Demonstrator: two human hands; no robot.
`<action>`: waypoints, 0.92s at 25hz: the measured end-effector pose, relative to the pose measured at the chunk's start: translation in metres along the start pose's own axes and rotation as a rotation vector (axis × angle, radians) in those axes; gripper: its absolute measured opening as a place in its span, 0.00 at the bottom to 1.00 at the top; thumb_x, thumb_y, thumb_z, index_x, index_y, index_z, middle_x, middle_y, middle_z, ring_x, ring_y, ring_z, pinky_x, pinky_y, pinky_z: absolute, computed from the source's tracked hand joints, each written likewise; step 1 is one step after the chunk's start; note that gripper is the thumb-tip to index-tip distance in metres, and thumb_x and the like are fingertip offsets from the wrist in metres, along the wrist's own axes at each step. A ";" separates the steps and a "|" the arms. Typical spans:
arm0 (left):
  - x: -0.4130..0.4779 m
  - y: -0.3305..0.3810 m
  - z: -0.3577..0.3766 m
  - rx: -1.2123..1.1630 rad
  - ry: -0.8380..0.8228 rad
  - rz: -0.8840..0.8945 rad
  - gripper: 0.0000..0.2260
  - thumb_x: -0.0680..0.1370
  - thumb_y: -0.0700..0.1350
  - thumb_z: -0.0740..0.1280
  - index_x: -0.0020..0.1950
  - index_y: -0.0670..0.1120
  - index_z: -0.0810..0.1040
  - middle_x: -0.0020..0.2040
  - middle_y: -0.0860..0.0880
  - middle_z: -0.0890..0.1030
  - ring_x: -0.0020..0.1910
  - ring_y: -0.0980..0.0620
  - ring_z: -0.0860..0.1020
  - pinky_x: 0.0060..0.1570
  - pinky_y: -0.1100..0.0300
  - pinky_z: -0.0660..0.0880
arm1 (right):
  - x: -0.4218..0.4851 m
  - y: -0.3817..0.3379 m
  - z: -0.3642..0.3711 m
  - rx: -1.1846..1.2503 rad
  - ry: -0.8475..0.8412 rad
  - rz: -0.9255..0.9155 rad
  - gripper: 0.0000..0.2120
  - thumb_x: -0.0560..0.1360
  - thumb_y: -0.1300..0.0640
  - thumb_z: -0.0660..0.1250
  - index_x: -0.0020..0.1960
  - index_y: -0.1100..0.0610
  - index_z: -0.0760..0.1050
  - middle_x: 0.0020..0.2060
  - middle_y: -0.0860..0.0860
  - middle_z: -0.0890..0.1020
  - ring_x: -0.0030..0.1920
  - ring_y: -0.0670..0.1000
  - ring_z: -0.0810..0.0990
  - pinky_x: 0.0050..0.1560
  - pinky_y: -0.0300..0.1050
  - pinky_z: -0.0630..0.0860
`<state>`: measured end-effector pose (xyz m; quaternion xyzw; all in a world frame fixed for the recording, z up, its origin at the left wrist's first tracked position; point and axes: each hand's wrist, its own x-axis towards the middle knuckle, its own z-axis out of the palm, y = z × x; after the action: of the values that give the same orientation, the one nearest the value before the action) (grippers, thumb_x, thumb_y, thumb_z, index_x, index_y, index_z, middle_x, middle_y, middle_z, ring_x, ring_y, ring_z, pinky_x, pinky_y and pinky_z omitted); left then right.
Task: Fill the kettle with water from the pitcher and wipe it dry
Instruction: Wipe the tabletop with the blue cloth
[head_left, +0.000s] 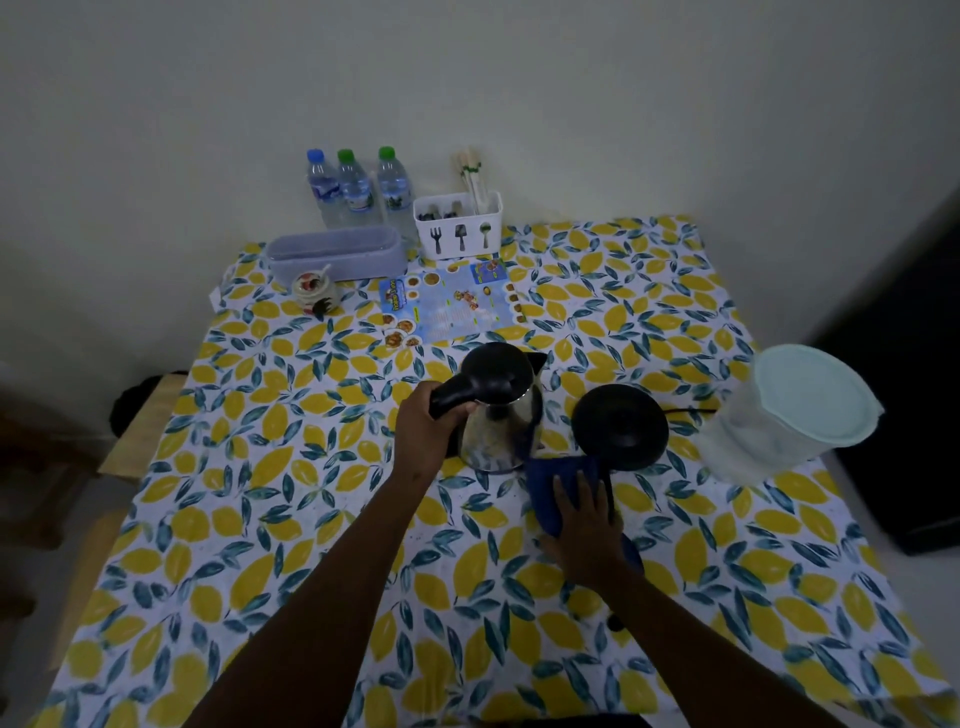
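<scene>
kettle: the kettle (501, 415) is standing on the lemon-print tablecloth (260, 519), off its round black base (620, 427), which is lying just beside it on the right; i am judging that it is kept off the base so that every side can be reached with the cloth.
left hand: the left hand (422, 434) is closing fully around the black handle of the kettle, and it seems to be steadying the body for the wiping.
right hand: the right hand (584, 525) is lying flat, with the fingers spread, on the blue cloth (558, 480); it is pressing more than gripping, and the far edge of the cloth is touching the foot of the kettle.
arms: both forearms are reaching forward from the bottom edge, the left one going more far than the right one.
pitcher: the pitcher (789, 410) with the pale lid is standing well apart on the right, near the table edge, with the lid on.
stage: i am thinking that the filling is finished and the drying is going on.
</scene>
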<state>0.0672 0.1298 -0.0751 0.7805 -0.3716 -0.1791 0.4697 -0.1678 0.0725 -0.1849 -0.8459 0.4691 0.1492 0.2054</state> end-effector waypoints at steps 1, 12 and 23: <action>0.001 -0.002 0.001 0.008 0.016 0.002 0.13 0.75 0.48 0.71 0.54 0.42 0.75 0.43 0.48 0.77 0.43 0.47 0.76 0.37 0.66 0.67 | 0.003 -0.002 0.006 -0.027 -0.014 0.000 0.42 0.72 0.29 0.52 0.76 0.44 0.37 0.77 0.53 0.39 0.76 0.63 0.42 0.69 0.67 0.55; -0.033 -0.051 -0.003 0.074 -0.059 -0.010 0.31 0.80 0.42 0.63 0.77 0.43 0.49 0.76 0.41 0.59 0.72 0.46 0.64 0.65 0.57 0.67 | -0.001 -0.038 0.029 -0.093 0.110 -0.138 0.26 0.78 0.40 0.47 0.75 0.40 0.50 0.78 0.52 0.49 0.76 0.62 0.48 0.64 0.66 0.63; -0.145 -0.134 -0.020 0.365 -0.328 -0.158 0.38 0.76 0.67 0.37 0.76 0.42 0.54 0.76 0.47 0.51 0.75 0.49 0.47 0.75 0.46 0.53 | -0.052 -0.048 0.062 -0.311 0.038 -0.676 0.22 0.76 0.40 0.52 0.70 0.38 0.62 0.73 0.48 0.67 0.68 0.60 0.71 0.50 0.60 0.77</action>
<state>0.0390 0.2881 -0.1912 0.8395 -0.4068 -0.2695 0.2390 -0.1574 0.1638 -0.2053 -0.9767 0.1389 0.1269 0.1032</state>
